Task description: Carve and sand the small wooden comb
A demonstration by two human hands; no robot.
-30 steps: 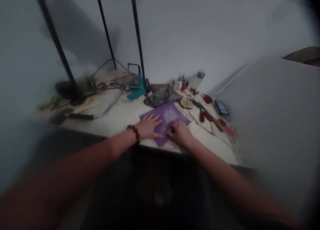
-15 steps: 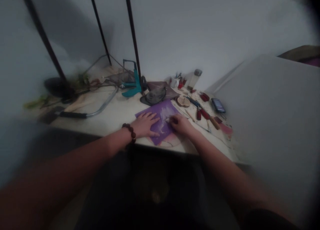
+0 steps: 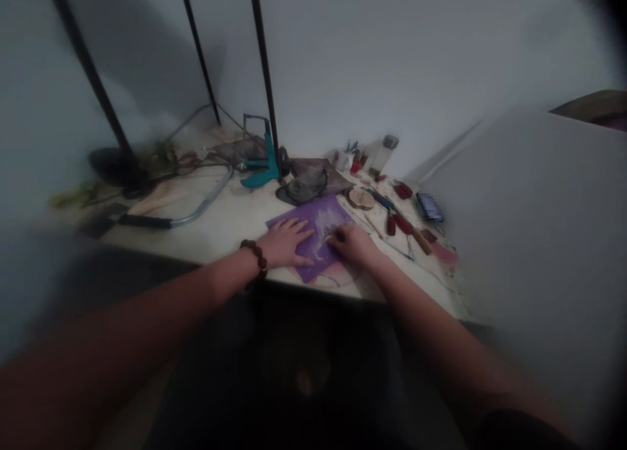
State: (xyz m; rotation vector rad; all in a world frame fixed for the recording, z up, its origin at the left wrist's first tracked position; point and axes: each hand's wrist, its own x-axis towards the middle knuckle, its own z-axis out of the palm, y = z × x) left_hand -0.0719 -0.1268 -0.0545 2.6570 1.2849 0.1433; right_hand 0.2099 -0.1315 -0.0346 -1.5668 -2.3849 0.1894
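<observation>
A purple sheet (image 3: 311, 209), which looks like sandpaper, lies at the near edge of the table with whitish dust smeared over its middle and right. My left hand (image 3: 285, 243) rests flat on its left part, fingers spread, with a brown bead bracelet (image 3: 255, 257) at the wrist. Over the sheet's right side, my right hand (image 3: 351, 242) is closed in a pinch. A small pale piece (image 3: 328, 239) shows at its fingertips, against the dusty surface; its exact kind is too blurred to tell. Under the sheet a pinkish round shape (image 3: 337, 275) peeks out.
Behind the sheet lie a dark cap-like object (image 3: 306, 187) and a wood slice (image 3: 360, 198). Red-handled tools (image 3: 402, 223), a phone (image 3: 430, 206) and a bottle (image 3: 385, 155) are to the right. A bow saw (image 3: 200, 208) and a teal tool (image 3: 264, 172) occupy the left, near dark poles (image 3: 264, 64).
My right hand has shifted slightly toward me over the sheet, with the pale piece still at its fingertips. My left hand stays flat in place.
</observation>
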